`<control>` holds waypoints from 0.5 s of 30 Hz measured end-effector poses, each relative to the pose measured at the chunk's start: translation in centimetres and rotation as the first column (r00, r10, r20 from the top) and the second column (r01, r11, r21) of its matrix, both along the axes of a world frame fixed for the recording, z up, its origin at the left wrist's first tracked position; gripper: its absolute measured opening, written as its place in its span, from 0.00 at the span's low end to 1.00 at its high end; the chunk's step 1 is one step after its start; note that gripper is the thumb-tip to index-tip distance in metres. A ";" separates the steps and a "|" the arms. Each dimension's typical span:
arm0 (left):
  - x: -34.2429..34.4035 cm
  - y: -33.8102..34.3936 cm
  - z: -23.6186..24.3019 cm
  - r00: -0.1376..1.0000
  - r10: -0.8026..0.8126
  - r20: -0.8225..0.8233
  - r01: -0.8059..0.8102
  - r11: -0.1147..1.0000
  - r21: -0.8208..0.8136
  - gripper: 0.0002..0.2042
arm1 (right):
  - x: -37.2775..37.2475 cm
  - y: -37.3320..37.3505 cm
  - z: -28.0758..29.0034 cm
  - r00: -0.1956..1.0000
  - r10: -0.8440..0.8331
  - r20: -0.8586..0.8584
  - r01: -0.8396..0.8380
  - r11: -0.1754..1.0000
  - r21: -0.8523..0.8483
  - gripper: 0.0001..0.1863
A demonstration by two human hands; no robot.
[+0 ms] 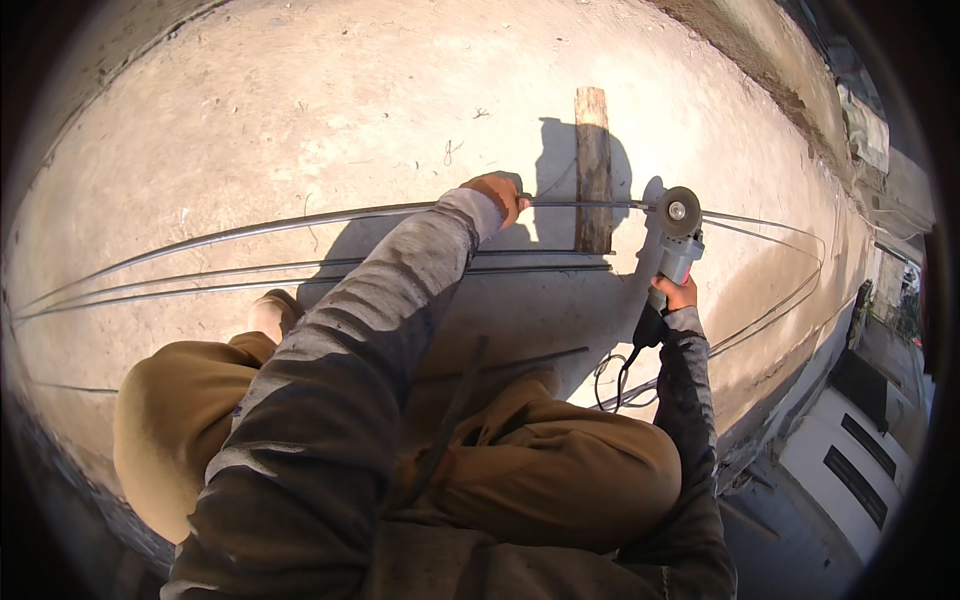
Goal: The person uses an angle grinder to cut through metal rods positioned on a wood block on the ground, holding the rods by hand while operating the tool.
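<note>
My left hand (pixel 497 194) is closed round a long thin metal rod (pixel 330 219), which runs across a wooden plank (pixel 593 165). To the right of the plank, my right hand (pixel 679 293) grips an angle grinder (pixel 680 255) by its body. Its round cutting disc (pixel 678 212) is over the rod, though I cannot tell whether the two touch. Two more rods (pixel 390 261) lie nearer to me, side by side, and end close to the plank's near end.
A black cord (pixel 622 385) curls from the grinder beside my right knee. Bent thin rods (pixel 822 245) loop across the concrete ground (pixel 330 110) on the right. A short dark bar (pixel 530 361) lies between my legs. A raised edge (pixel 770 60) runs along the far right.
</note>
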State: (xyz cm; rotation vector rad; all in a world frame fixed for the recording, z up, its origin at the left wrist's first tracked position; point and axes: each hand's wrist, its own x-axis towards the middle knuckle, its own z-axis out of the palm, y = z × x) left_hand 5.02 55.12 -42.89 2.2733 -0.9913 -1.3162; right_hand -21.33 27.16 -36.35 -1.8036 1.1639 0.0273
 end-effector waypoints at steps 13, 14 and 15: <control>-0.7 0.2 -2.1 0.998 0.014 -0.064 -0.013 1.000 0.018 0.23 | 1.6 1.6 1.1 0.963 0.188 -0.194 -0.215 0.968 -0.129 0.16; -0.6 0.2 -2.0 0.997 0.010 -0.070 -0.008 1.000 0.023 0.22 | 1.9 1.9 1.4 0.957 0.194 -0.215 -0.228 0.963 -0.145 0.17; -0.7 0.2 -2.0 0.998 0.006 -0.066 -0.004 1.000 0.029 0.22 | 2.1 2.2 1.6 0.951 0.200 -0.236 -0.241 0.957 -0.161 0.17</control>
